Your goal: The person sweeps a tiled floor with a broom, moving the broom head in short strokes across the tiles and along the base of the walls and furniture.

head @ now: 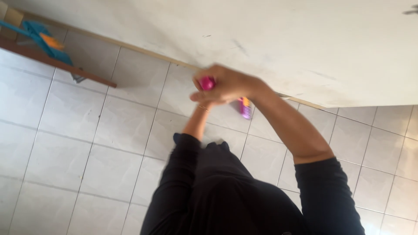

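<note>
Both my arms, in black sleeves, reach forward over the tiled floor. My right hand [230, 83] is closed around the pink handle [207, 82] of a brush or broom. Its pink and purple head [245, 108] shows just below the hand, near the foot of the wall. My left hand [201, 96] comes up from below and meets the right one on the same handle, and is mostly hidden under it. The hands and the tool are blurred by motion.
A white wall [278, 39] with scuff marks runs across the top, over a thin baseboard. Pale square floor tiles [78, 143] fill the remainder of the view. At the upper left a brown wooden board [65, 66] carries a blue and orange object [45, 41].
</note>
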